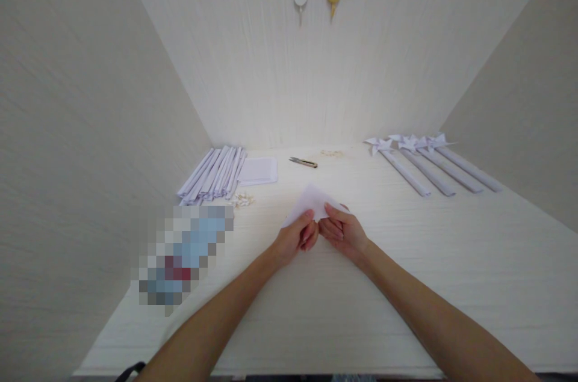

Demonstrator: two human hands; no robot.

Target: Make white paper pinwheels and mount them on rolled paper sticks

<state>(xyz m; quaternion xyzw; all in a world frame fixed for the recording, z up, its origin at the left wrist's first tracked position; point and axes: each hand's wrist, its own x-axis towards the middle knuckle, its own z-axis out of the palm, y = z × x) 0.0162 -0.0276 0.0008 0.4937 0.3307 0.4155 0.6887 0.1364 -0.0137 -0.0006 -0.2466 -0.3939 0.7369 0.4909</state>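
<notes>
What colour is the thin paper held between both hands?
The thin paper sheet is plain white, showing best in the head view.

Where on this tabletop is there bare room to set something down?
Widest patch: right of the right hand, in front of the paper pinwheels. Another: between the forearms, toward the near edge. The left is crowded: paper tubes, white sheets, small bits and a pixelated area.

Dim, soft light is brightest low on the pale, streaked back wall (289,99); the grey left wall (81,99) is darker. Faint shadow greys the white wood-grained tabletop (316,316). Coarse pixelation masks a blue-and-red patch (198,243).
</notes>
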